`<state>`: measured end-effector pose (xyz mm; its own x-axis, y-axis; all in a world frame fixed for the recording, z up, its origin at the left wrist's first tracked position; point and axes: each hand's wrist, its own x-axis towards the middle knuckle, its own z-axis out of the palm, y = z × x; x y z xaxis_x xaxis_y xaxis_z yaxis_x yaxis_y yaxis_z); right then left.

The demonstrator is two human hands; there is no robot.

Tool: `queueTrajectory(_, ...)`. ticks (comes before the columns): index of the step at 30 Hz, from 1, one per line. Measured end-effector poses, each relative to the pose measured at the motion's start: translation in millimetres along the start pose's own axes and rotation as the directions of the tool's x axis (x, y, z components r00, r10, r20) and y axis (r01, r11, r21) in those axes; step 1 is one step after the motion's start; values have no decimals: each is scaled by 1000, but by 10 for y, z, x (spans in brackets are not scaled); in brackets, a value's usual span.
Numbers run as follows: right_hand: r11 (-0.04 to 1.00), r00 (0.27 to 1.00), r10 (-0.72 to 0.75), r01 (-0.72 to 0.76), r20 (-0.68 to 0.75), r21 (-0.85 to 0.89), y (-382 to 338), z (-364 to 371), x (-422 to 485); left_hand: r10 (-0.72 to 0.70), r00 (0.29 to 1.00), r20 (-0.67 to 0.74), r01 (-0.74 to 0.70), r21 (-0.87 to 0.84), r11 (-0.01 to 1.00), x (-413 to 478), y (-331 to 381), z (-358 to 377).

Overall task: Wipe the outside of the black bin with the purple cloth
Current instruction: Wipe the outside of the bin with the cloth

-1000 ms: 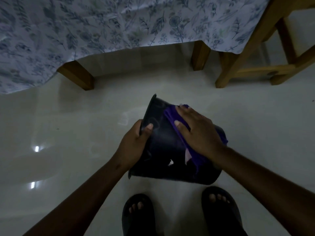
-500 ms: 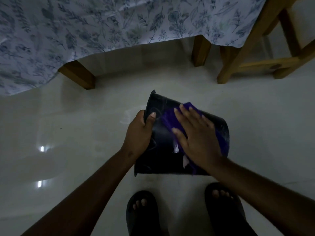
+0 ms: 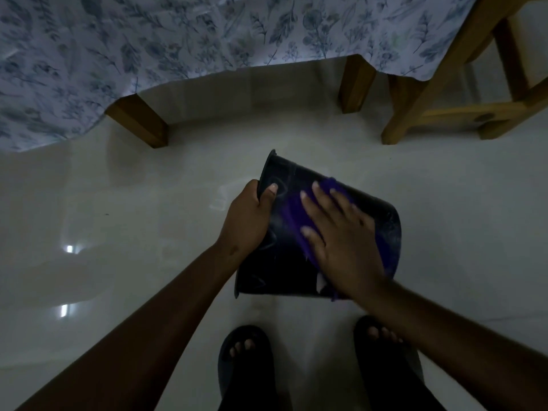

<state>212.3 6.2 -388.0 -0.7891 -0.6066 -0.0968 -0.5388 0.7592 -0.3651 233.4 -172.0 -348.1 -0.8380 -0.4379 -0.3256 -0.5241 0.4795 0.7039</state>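
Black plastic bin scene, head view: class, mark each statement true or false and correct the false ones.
1. The left hand grips the rim of the black plastic bin. True.
2. The right hand presses the purple cloth against the bin's outside wall with straight fingers. True.
3. The bin stands upright. False: it is tipped on its side, with its mouth towards the person's left.
4. The person is barefoot. False: there is a dark open-toed sandal on each foot.
5. A plain red cloth covers the table. False: the tablecloth is pale with a blue-grey leaf print.
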Motion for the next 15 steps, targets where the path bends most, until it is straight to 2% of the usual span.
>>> queueTrajectory(4,992,994,112,-111,-13,60,112,-73,355,-9,1000,2,9,2,1000,-14,26,-19)
queueTrajectory(6,999,999,51,-52,-14,-14,58,-18,135,-25,1000,6,24,22,999,11,30,-22)
queueTrajectory(8,995,998,-67,68,7,-79,-23,56,-202,-37,999,7,37,39,999,51,33,-15)
queueTrajectory(11,981,984,-177,177,10,-81,-24,115,-401,-41,999,-12,42,52,998,69,19,3)
queueTrajectory(13,989,991,-134,134,14,-60,7,46,-193,-44,999,-17,44,4,999,53,25,7)
queueTrajectory(15,999,1000,-25,26,-9,25,46,-53,187,-45,999,-25,44,-26,999,32,40,7)
